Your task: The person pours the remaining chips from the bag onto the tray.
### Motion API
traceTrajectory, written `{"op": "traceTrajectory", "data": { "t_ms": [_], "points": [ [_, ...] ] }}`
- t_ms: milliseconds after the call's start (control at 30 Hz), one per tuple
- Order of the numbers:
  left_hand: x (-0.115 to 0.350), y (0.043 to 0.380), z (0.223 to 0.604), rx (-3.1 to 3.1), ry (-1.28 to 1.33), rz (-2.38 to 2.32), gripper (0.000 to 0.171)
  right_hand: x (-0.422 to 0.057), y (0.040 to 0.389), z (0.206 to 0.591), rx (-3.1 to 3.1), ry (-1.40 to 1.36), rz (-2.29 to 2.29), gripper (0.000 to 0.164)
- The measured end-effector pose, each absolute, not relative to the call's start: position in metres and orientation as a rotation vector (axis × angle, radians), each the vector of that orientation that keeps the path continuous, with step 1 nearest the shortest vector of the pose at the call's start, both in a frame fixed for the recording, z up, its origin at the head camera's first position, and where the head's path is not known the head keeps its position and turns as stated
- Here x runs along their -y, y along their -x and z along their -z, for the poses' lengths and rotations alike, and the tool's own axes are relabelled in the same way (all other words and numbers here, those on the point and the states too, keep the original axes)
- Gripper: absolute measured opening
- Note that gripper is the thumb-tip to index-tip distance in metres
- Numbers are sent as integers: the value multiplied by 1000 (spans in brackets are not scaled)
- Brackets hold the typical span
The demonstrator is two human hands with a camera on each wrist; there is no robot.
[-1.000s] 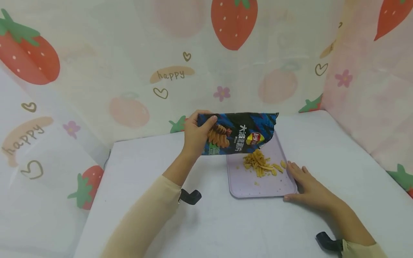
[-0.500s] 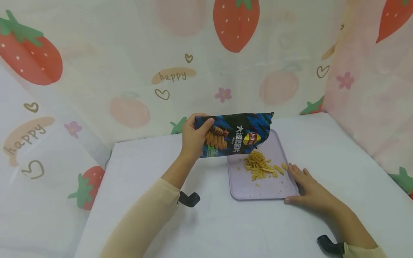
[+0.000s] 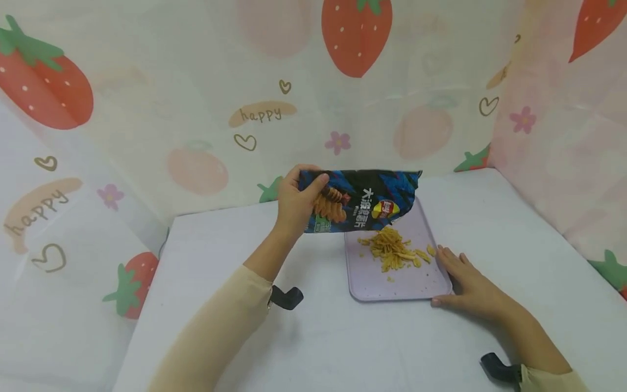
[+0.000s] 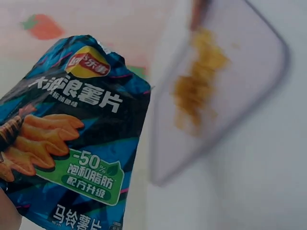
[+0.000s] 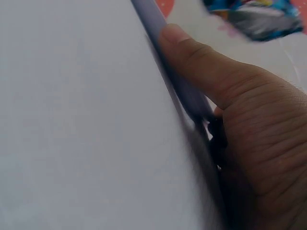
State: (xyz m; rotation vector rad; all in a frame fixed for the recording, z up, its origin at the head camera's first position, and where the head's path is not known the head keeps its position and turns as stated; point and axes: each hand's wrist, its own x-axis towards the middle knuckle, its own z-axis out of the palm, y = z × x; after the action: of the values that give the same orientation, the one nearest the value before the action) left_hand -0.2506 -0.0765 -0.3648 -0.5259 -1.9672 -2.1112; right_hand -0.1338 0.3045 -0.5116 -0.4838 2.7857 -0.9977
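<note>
In the head view my left hand (image 3: pixel 296 207) grips the bottom end of a blue and black bag of potato chips (image 3: pixel 350 204). The thumb lies across the bag's printed front. The bag is held sideways, its torn end pointing right over a lilac tray (image 3: pixel 382 291). A pile of yellow chip pieces (image 3: pixel 392 250) lies on that tray, just under the torn end. My right hand (image 3: pixel 472 286) rests at the tray's near right corner, fingers along the right side and thumb at the front edge. The right wrist view shows the thumb (image 5: pixel 196 60) against the tray's rim (image 5: pixel 158 33).
A white-covered table (image 3: pixel 313 343) carries the tray. Behind it stands a backdrop (image 3: pixel 196 81) printed with strawberries, hearts and flowers. Black curved pieces (image 3: pixel 287 298) stick out at both wrists. Small crumbs dot the tray around the pile.
The bag dipped slightly left, then came back up and right, its torn end staying over the tray. More chip pieces show at the pile's left side. The right hand stays at the corner.
</note>
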Motion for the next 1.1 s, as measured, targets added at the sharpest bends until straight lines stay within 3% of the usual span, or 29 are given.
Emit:
{"op": "traceTrajectory", "data": {
  "t_ms": [1100],
  "points": [
    [69,251,356,2056,615,1972,19,-305,138,505,-2783,477,970,121]
  ]
}}
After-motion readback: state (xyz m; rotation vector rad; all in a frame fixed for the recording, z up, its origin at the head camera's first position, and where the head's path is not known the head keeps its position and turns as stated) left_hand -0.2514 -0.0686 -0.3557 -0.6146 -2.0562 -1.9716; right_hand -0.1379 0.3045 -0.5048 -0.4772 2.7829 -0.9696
